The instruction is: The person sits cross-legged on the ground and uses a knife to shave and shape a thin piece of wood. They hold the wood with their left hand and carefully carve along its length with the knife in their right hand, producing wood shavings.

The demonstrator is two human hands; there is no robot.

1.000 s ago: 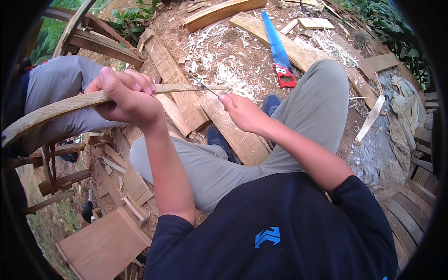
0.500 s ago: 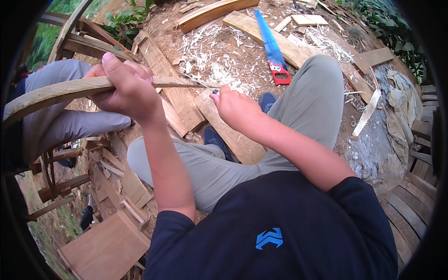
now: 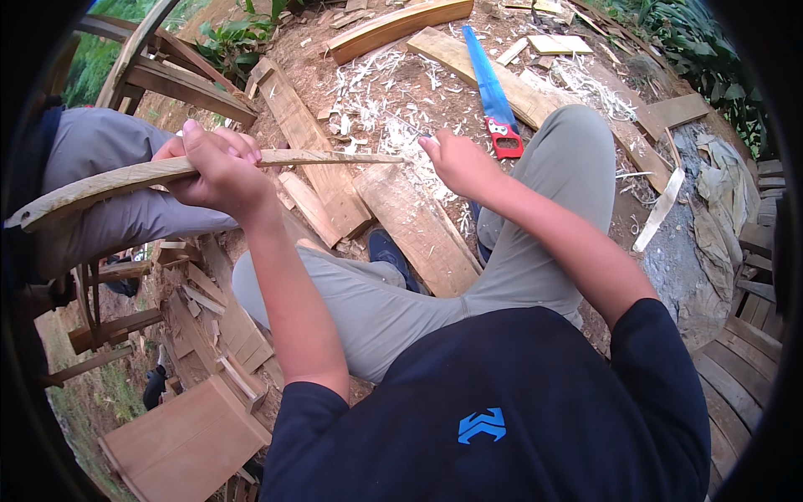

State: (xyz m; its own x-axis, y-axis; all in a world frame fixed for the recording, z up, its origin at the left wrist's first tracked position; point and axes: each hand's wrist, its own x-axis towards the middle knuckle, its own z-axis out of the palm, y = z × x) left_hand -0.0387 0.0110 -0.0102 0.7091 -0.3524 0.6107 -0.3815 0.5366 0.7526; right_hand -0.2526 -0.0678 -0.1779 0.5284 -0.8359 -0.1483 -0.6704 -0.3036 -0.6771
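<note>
Outdoors, on bare dirt littered with offcuts and pale wood shavings [image 3: 393,100], I'm seated with both knees up in grey trousers and working over my lap. Nearest, my left hand [image 3: 219,171] is clenched around a long, curved wooden strip [image 3: 125,177], held about level in front of me; its thick end runs out past my left side, and its thin end tapers to a point near my right hand [image 3: 456,163]. That hand is curled, fingers folded in, just beside the tip of the strip. I cannot tell whether it pinches a blade or small tool; nothing clear shows in its grip.

Judging by the look of it, the shaping is well along: the strip is already slim and pointed at the right end, and the heap of shavings on the ground suggests much stock has come off. The wider left part looks rougher and may still need thinning.

Below my hands, flat planks [image 3: 418,226] lie on the dirt between my feet. Farther out lies a handsaw [image 3: 493,96] with a blue blade and red handle, untouched, beside long boards [image 3: 393,21]. Green plants edge the far ground.
</note>
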